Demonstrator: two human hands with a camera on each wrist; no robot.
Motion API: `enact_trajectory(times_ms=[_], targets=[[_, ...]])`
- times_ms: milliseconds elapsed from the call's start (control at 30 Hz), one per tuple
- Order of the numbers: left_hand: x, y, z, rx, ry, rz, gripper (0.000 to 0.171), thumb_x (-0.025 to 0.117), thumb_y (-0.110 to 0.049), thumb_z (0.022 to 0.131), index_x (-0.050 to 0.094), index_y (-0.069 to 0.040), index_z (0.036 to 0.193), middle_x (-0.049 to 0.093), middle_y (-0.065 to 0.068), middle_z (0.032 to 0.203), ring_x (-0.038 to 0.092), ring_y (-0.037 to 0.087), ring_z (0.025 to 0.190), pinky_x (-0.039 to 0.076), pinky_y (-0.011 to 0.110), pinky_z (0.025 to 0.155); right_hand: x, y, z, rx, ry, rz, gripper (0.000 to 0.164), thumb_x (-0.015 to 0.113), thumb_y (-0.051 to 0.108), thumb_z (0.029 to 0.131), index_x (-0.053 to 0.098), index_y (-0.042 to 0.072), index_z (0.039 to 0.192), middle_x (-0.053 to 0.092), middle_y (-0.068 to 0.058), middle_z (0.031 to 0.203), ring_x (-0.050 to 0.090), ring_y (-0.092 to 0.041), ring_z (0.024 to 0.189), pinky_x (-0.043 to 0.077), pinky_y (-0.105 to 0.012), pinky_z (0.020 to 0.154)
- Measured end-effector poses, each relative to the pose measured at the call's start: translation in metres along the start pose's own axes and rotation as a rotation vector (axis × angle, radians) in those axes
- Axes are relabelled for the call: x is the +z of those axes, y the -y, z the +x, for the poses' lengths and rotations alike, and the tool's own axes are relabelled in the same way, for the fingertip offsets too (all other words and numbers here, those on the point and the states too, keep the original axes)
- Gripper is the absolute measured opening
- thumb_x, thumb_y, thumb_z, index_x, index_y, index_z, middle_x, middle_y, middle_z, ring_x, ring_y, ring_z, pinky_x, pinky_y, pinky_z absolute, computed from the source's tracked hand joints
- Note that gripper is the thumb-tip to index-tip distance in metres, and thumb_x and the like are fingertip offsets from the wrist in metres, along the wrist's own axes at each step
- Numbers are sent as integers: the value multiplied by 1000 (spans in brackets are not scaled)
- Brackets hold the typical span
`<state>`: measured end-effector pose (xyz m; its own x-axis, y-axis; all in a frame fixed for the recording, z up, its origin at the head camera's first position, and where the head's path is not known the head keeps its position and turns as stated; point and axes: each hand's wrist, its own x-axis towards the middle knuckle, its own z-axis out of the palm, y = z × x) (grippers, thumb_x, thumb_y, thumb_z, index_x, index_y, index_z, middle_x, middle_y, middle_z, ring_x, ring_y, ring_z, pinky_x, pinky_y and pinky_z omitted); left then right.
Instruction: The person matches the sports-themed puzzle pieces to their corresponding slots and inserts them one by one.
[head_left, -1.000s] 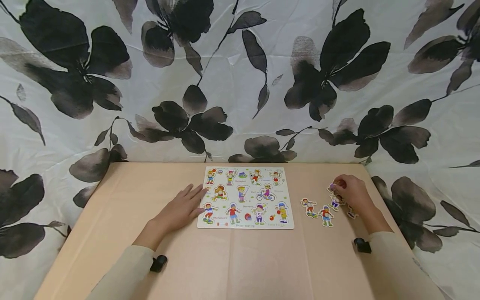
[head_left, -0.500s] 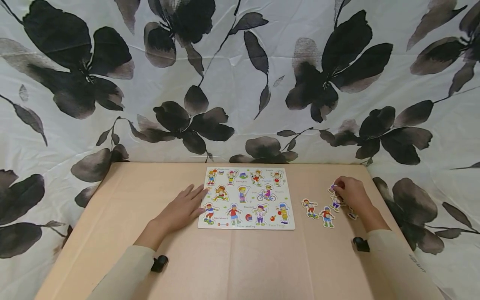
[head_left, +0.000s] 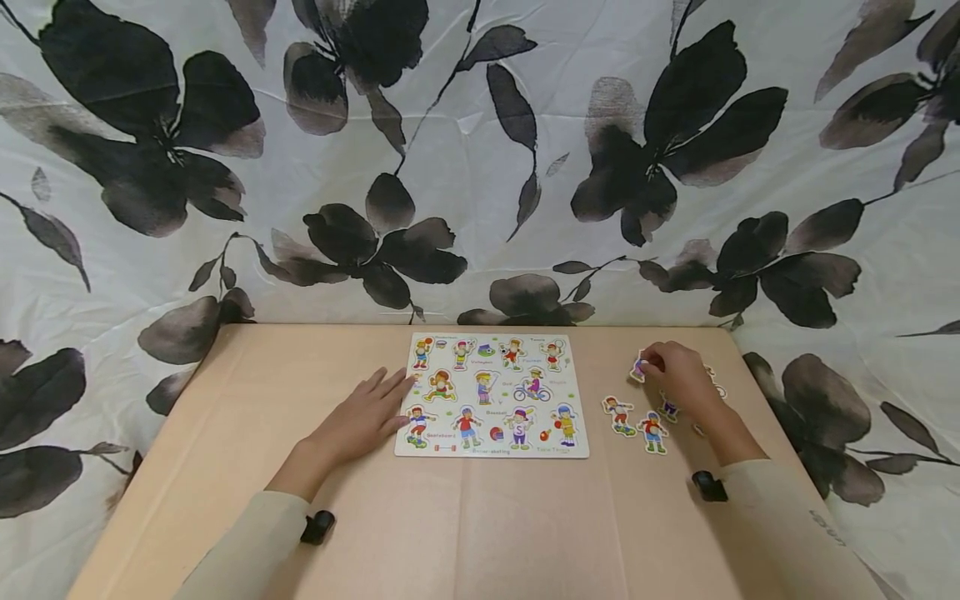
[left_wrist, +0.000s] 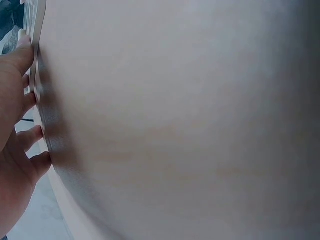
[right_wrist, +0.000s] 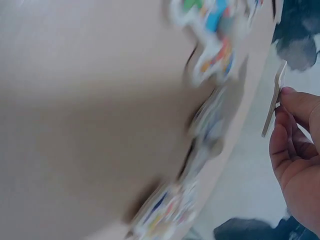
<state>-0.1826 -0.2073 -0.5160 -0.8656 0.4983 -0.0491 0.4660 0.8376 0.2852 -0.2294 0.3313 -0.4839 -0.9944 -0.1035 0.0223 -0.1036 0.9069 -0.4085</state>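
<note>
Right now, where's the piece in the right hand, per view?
Head: held piece right of the puzzle board, at the right hand's fingertips.
Left wrist: not in it.
Right wrist: held piece near the right edge, above mid-height, nearly edge-on.
Shared landmark: tan tabletop, in all three.

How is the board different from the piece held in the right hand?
The board is larger and rectangular; the piece is smaller, with an irregular outline. The board lies flat on the table; the right hand pinches the piece above it. Both show colour on white.

Free tabletop [head_left: 592, 358] between board [head_left: 463, 388] and cutouts [head_left: 652, 432]
</note>
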Motion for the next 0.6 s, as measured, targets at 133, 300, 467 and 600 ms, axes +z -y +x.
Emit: enact_trajectory(times_ms=[133,300,467,600], targets=[[-1,0,0,1,2,-2,70,58,-44,105,34,-13,163,30,10,170,23,45,157,26,62,125,5,19,3,-32,10,11,19,71,8,97,69,-5,111,65,-17,96,60,-28,85,56,-41,77],[0,-1,0,-4,4,0,70,58,-44,105,33,-14,163,30,10,170,22,44,157,26,62,125,15,42,4,-61,53,21,19,67,11,99,69,-1,113,64,-14,100,59,-25,88,55,-38,78],[0,0,0,-8,9,0,70,57,-43,105,33,-14,163,29,10,170,22,45,157,25,62,125,25,64,8,-126,57,49,16,69,12,99,70,2,110,64,-10,101,61,-22,88,57,-36,77],[0,0,1,-8,13,-6,69,58,-43,105,34,-14,163,29,11,170,22,45,157,26,62,125,35,80,12,-199,37,69,13,72,9,96,71,1,106,65,-9,97,62,-20,86,58,-35,75]])
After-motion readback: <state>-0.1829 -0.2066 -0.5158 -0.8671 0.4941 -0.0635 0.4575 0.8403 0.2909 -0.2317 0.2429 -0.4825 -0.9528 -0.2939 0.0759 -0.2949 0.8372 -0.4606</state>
